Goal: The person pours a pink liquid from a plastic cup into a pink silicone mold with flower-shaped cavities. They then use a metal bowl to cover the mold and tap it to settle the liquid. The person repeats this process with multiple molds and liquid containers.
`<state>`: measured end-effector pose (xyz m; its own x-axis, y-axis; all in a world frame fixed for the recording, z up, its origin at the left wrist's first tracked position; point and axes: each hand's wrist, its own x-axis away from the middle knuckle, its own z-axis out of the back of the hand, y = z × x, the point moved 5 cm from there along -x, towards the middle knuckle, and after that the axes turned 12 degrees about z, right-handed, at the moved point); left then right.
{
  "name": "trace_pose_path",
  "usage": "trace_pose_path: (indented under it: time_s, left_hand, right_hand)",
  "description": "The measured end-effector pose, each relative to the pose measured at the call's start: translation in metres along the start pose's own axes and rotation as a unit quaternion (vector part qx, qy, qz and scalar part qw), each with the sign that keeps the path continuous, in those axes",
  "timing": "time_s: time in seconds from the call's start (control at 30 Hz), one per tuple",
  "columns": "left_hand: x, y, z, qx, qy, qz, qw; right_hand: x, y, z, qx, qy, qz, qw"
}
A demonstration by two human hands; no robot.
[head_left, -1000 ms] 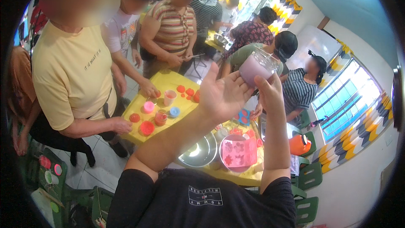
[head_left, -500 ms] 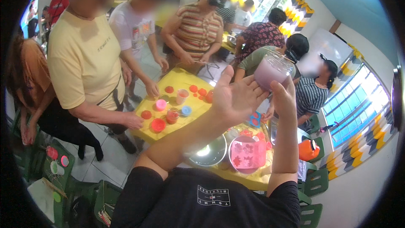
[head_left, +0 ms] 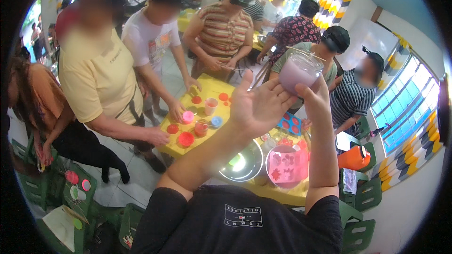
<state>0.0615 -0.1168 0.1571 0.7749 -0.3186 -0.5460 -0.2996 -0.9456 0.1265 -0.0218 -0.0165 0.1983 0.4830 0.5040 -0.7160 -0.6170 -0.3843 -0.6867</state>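
My right hand (head_left: 313,91) is closed on a glass jar (head_left: 300,73) of pale lilac contents, raised over the table, with thin sticks lying across its rim. My left hand (head_left: 258,103) is open, palm up, its fingertips at the lower side of the jar. Below them on the yellow table (head_left: 240,192) are a large metal bowl (head_left: 235,171) and a pink silicone mould (head_left: 287,167) resting on a round pink container. A blue mould with red rounds (head_left: 289,123) lies beyond my forearms.
Several people stand around the table, some reaching toward red moulded pieces (head_left: 186,138) and small cups (head_left: 211,107). Green chairs (head_left: 369,195) line both sides. An orange jug (head_left: 351,159) stands at the right, near a window (head_left: 395,99).
The view has shifted, so my hands and the jar appear farther right, with my grip unchanged. The person in white has moved a hand onto the table's far left edge.
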Motion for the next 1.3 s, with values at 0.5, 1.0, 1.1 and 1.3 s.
trace_pose_path:
  time_s: [0.5, 1.0, 1.1, 1.3]
  left_hand:
    - [-0.011, -0.026, 0.026, -0.018, 0.072, 0.006, 0.997]
    - [-0.042, -0.088, 0.067, 0.01, 0.098, 0.046, 0.994]
    - [-0.047, -0.104, 0.072, 0.034, 0.08, 0.062, 0.994]
    - [-0.056, -0.123, 0.071, -0.003, 0.095, 0.096, 0.991]
  right_hand:
    - [0.024, 0.004, 0.029, -0.05, 0.002, -0.025, 0.998]
    - [0.065, -0.001, 0.104, -0.008, 0.007, -0.036, 0.999]
    - [0.077, 0.001, 0.118, 0.001, 0.021, -0.032, 0.999]
    - [0.082, -0.027, 0.131, -0.018, 0.059, -0.045, 0.997]
